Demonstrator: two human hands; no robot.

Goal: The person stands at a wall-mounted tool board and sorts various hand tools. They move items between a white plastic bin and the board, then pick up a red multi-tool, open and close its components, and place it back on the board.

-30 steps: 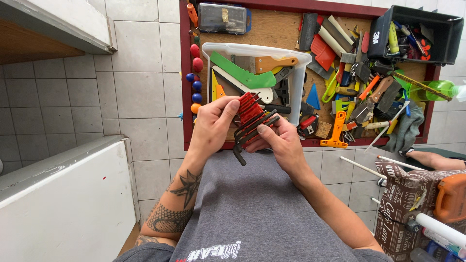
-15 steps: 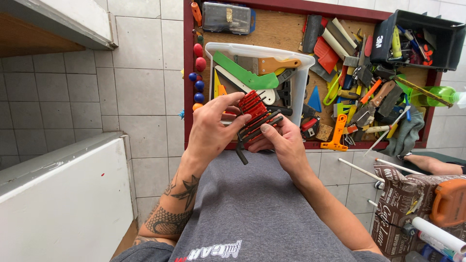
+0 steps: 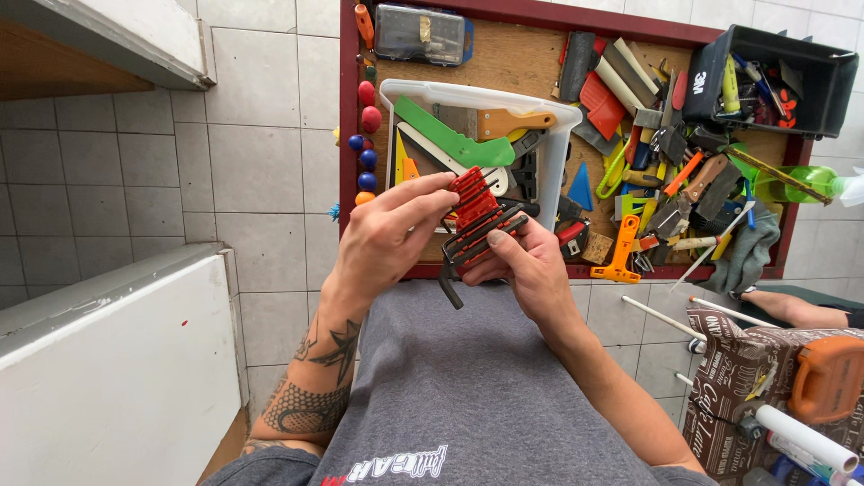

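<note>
A set of black hex keys in a red holder (image 3: 475,220) is held over the person's lap, just in front of a grey shirt (image 3: 468,396) and above the near edge of a tool-filled tray. The holder is tilted, its red top pointing up and away, and the bent black ends of the keys are seen sticking out at the lower left, towards the shirt. The set is gripped from both sides: the left hand (image 3: 382,238) is closed on its left edge, with the fingertips (image 3: 441,191) laid across the red top, and the right hand (image 3: 531,265) is wrapped under and around its right side, the thumb pressed along the black keys. A tattooed forearm (image 3: 310,378) is seen below the left hand. Just beyond the set, a clear plastic bin (image 3: 558,144) is seen standing in the red-framed wooden tray (image 3: 346,135), with a green plastic tool (image 3: 450,139) lying inside it. To the right of the bin, loose hand tools are heaped, among them an orange clamp (image 3: 624,247), and a black box (image 3: 810,81) is set at the far right corner. The tray lies on a grey tiled floor (image 3: 261,162).
</note>
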